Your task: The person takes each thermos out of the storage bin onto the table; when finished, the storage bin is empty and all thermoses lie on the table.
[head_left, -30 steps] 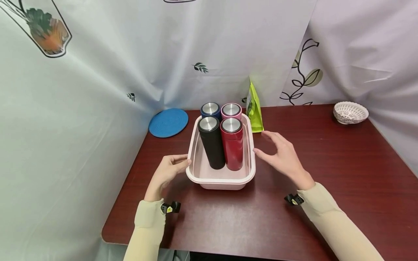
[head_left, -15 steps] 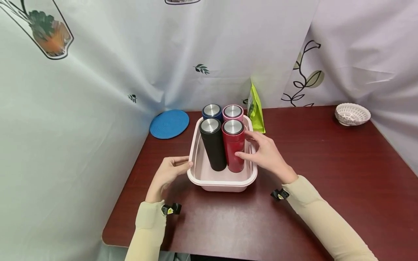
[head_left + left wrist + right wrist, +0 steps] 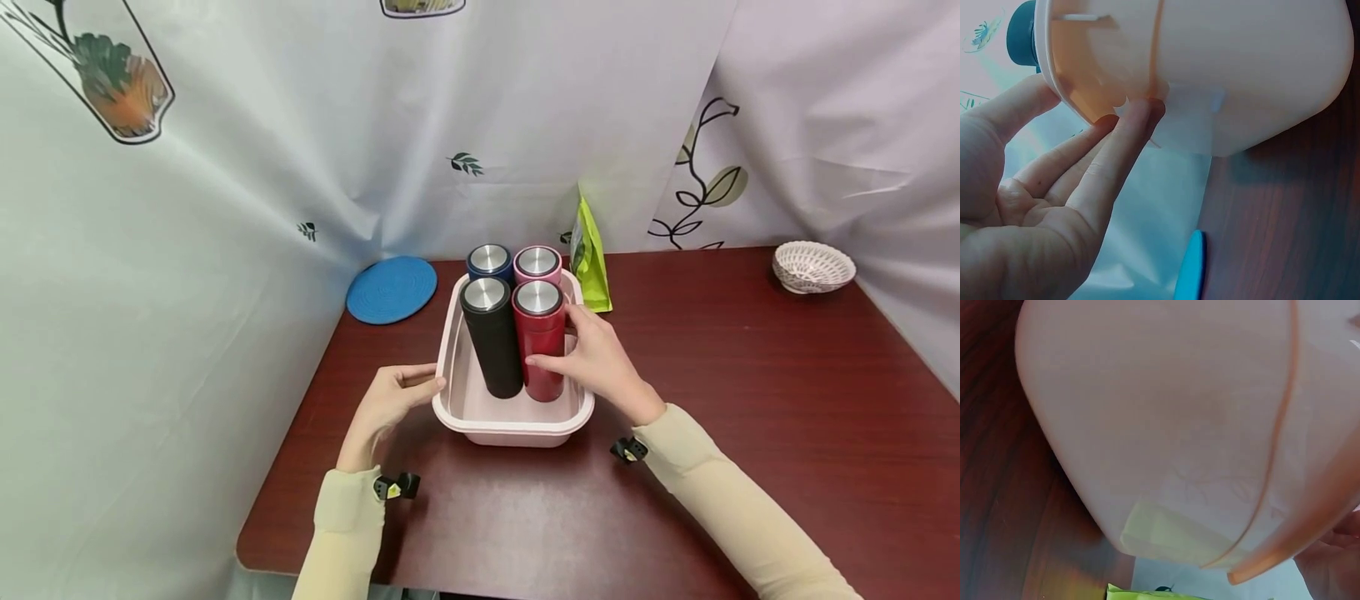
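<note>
A pale pink plastic basin (image 3: 517,427) stands on the table with several upright thermos bottles in it. The front two are a black thermos (image 3: 491,354) and a red thermos (image 3: 537,340); a blue thermos (image 3: 490,260) and a pink thermos (image 3: 537,262) are behind. My left hand (image 3: 388,406) holds the basin's left rim, thumb on the edge and fingers under it against the outer wall (image 3: 1254,69). Reaching over the right rim, my right hand (image 3: 602,360) grips the red thermos between thumb and fingers. The right wrist view is mostly filled by the basin's side (image 3: 1147,412).
A blue round mat (image 3: 392,290) lies at the back left of the dark red table (image 3: 712,350). Behind the basin's right corner stands a green pouch (image 3: 592,271). A white woven basket (image 3: 813,279) is at the back right, near the patterned curtain (image 3: 525,125).
My right hand has moved left, from beside the basin's right rim to the red thermos, and its fingers have closed around it. My left hand has stayed at the left rim.
</note>
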A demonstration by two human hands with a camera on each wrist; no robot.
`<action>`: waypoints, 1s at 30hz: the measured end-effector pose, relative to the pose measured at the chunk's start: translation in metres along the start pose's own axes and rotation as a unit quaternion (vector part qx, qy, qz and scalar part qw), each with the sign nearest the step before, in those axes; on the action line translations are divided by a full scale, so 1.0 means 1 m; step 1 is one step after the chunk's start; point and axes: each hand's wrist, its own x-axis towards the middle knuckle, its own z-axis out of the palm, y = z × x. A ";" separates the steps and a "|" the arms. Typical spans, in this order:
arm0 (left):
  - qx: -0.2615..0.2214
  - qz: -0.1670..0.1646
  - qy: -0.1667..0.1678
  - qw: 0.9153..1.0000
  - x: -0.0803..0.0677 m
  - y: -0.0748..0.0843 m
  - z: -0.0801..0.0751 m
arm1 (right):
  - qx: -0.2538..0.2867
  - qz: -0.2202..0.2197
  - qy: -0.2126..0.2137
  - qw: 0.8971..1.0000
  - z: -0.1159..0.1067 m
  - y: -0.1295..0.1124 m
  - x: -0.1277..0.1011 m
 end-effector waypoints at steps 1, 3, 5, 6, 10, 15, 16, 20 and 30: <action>0.002 0.000 0.000 1.000 0.000 0.000 0.000 | 0.003 -0.003 -0.001 1.000 0.000 0.000 0.000; 0.003 0.000 0.001 1.000 -0.001 0.001 0.000 | 0.002 -0.003 -0.002 1.000 0.001 -0.001 -0.001; 0.004 0.002 0.001 1.000 -0.002 0.001 0.001 | 0.008 -0.005 -0.006 1.000 0.000 -0.002 -0.002; 0.003 0.002 0.001 1.000 -0.002 0.001 0.001 | 0.008 -0.005 -0.006 1.000 0.000 -0.003 -0.002; -0.004 0.000 0.003 1.000 -0.003 0.002 0.002 | 0.014 -0.006 0.000 1.000 -0.001 -0.004 -0.004; -0.010 0.002 0.005 1.000 -0.004 0.004 0.002 | 0.010 -0.022 0.021 0.999 0.002 -0.004 -0.003; -0.009 0.002 0.004 1.000 -0.004 0.004 0.002 | 0.010 -0.024 0.025 0.999 0.002 -0.004 -0.003; -0.015 0.003 -0.003 1.000 -0.004 0.004 0.001 | 0.015 -0.016 0.031 0.999 0.003 -0.003 -0.004; -0.012 0.009 -0.002 1.000 -0.005 0.004 0.004 | 0.033 0.000 0.042 0.999 0.002 -0.003 -0.007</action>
